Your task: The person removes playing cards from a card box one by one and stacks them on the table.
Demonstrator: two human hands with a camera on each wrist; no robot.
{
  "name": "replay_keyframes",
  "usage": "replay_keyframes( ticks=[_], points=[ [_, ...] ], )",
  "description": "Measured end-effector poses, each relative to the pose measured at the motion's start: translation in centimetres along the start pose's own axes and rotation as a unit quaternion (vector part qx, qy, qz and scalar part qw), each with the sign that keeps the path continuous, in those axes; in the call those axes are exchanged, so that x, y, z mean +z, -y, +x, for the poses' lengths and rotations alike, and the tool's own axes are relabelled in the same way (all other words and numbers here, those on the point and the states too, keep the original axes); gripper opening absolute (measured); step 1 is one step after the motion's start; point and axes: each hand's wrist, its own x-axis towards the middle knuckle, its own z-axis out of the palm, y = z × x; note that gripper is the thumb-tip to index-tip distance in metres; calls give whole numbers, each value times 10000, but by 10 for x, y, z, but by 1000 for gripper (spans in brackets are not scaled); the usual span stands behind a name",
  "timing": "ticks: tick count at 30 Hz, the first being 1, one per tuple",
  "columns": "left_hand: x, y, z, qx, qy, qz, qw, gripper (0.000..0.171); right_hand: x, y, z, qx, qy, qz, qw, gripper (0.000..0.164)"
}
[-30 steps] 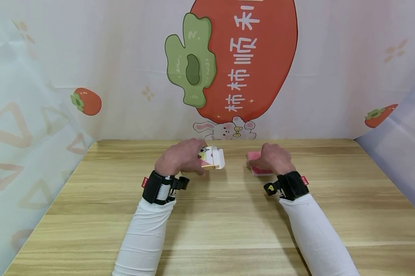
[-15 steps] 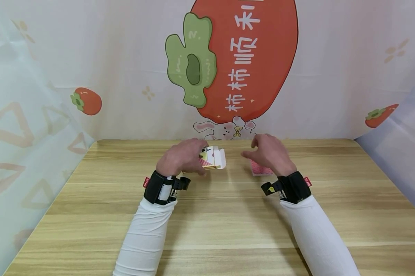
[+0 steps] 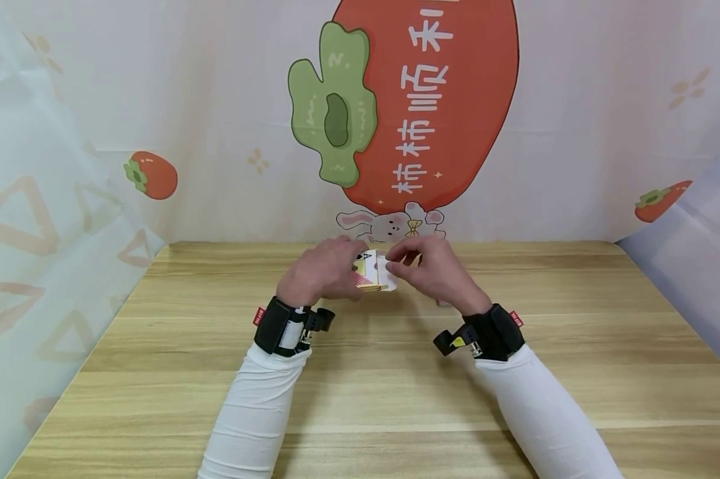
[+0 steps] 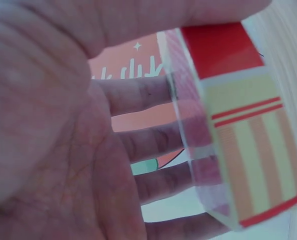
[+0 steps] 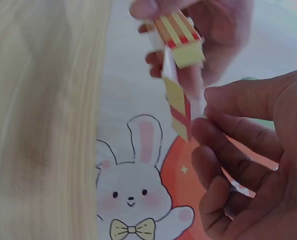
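Observation:
My left hand [image 3: 324,271] grips a playing-card box [image 3: 366,273] above the far part of the table, thumb on the near side and fingers beyond. In the left wrist view the box [image 4: 253,130] shows a red and cream striped side. Its end flap [image 5: 177,107] stands out to the right. My right hand [image 3: 434,269] has its thumb and fingertips bent loosely at that flap; whether they touch it I cannot tell. Behind and below the right hand lies a red-backed deck of cards [image 3: 443,303], mostly hidden.
A wooden table [image 3: 360,399] stretches out under both arms. At its far edge rises a white cloth backdrop [image 3: 216,133] with a large printed persimmon and a rabbit. Each wrist wears a black strap with a camera.
My right hand has let go of the red-backed deck, risen, and moved left to the box's flap. The left hand keeps hold of the box, shifting slightly right.

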Motion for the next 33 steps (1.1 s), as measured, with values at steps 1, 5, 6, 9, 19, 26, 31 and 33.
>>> replay_keyframes(
  ticks=[1,5,6,9,19,26,31,33],
  points=[
    [0,0,0,48,-55,35,10000,78,2,0,0,8,4,-1,10000,8],
    [1,-1,1,206,-265,122,9994,79,8,1,0,99,-20,72,9999,10],
    [1,-1,1,246,-331,150,9990,79,9,1,0,119,-32,117,9999,10],
    [2,-3,1,328,-558,210,9977,77,13,1,1,220,-103,213,9995,11],
    [7,-8,4,342,-1066,433,9928,67,18,2,3,516,-414,361,9972,15],
    [10,-12,6,406,-1200,744,9892,66,19,0,3,609,-644,562,9945,18],
    [12,-13,5,507,-1317,828,9865,68,19,0,2,656,-702,596,9936,16],
    [13,-14,5,520,-1357,856,9857,68,20,0,2,684,-708,642,9931,15]
  ],
)
